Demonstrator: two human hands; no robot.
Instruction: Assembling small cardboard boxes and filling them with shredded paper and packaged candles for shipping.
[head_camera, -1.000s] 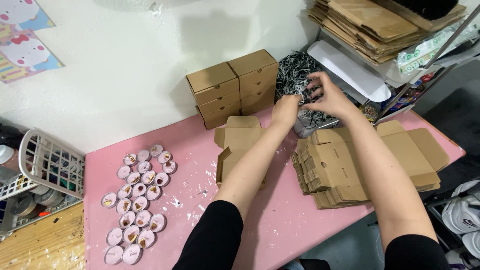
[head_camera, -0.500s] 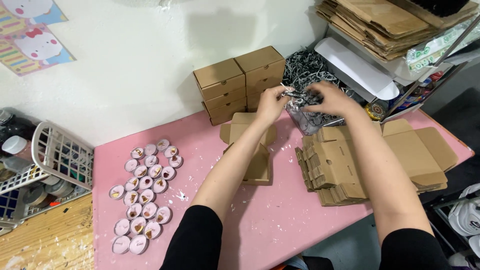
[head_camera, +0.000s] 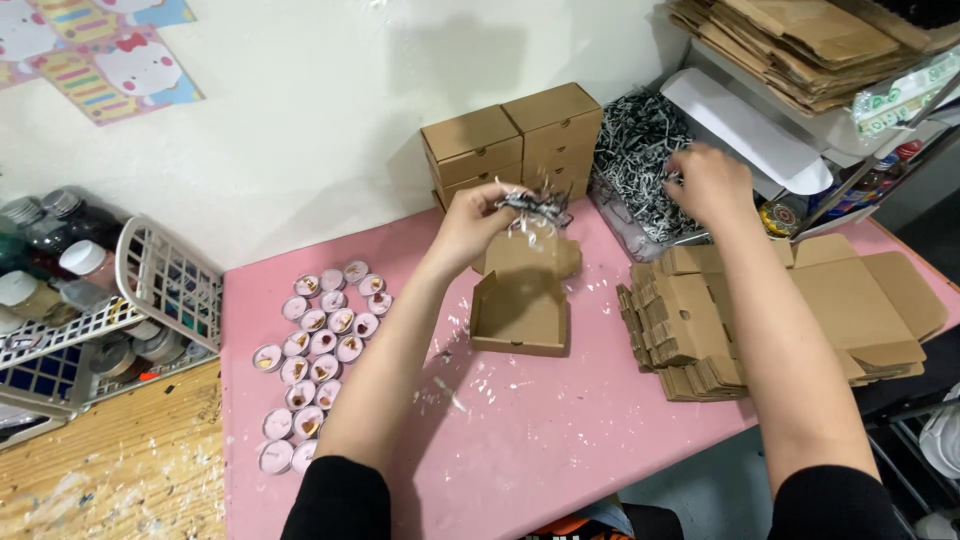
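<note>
pink candles (head_camera: 318, 352) | white basket (head_camera: 165, 280) | flat cartons (head_camera: 690, 335) | stacked boxes (head_camera: 512, 145)

Bare pink table (head_camera: 560, 430) front — candles (head_camera: 320, 350) left, flat cartons (head_camera: 690, 330) right

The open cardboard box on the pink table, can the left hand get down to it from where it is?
Probably yes: the left hand hovers just above the open box holding shredded paper, nothing between them.

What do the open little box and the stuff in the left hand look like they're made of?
Open box: brown matte cardboard, probably corrugated, judging by its folded flaps and raw edges. Filler tuft in the left hand: thin black and white crinkled strips, likely shredded paper; it matches the shred pile by the right hand.
</note>
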